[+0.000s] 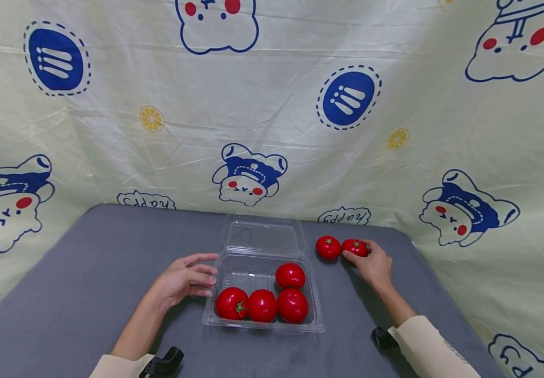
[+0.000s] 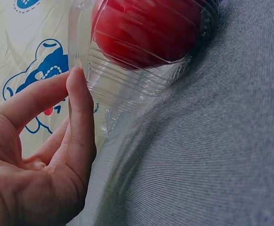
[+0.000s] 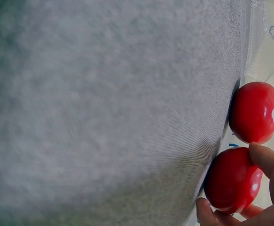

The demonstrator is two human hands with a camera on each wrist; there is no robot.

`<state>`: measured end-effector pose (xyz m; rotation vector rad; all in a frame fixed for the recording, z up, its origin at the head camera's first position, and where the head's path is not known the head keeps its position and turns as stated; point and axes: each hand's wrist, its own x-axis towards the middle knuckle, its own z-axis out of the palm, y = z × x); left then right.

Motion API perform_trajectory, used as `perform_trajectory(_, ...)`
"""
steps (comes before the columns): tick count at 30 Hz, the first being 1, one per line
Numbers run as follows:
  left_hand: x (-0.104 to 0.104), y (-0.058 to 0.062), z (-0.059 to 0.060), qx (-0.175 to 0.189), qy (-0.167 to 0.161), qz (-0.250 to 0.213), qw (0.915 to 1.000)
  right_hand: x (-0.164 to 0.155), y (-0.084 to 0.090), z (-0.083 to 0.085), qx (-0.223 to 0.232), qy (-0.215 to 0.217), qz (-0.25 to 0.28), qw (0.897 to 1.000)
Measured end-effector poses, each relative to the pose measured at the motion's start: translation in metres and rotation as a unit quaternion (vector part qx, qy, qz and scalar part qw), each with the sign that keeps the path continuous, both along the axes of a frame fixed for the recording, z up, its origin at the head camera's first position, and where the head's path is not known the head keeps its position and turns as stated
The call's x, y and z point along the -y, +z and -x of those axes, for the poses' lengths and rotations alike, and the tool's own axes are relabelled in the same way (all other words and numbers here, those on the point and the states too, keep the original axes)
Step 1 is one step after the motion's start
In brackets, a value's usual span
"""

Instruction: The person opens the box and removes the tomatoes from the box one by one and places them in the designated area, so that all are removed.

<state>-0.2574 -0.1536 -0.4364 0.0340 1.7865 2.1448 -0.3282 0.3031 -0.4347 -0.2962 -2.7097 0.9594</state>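
Right hand [image 1: 375,265] pinching a loose tomato [image 1: 354,247] on the grey table [image 1: 87,273], second tomato [image 1: 328,247] beside it, left hand [image 1: 188,277] with relaxed fingers touching the clear clamshell box [image 1: 262,320] holding four tomatoes

The printed backdrop cloth [image 1: 272,105] carries the word "happy" in blue outlined letters, seen upside down. It appears at about 11 o'clock and 1 o'clock of the clear plastic box [image 1: 262,294].

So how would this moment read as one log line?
left hand: fingers touch clear box | right hand: grips tomato | box: four tomatoes, lid open
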Motion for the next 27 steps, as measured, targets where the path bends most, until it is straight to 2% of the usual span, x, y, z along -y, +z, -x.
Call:
perform_trajectory(17, 0.0008, -0.0004, -0.0005, 0.001, 0.002, -0.003, 1.0, 0.0002, 0.0019, 0.0006, 0.011, -0.004, 0.0, 1.0)
perform_trajectory(27, 0.0003, -0.0008, 0.0002, 0.002, 0.004, 0.0, 1.0, -0.0015, 0.0089, -0.0008, 0.019, 0.004, -0.008, 1.0)
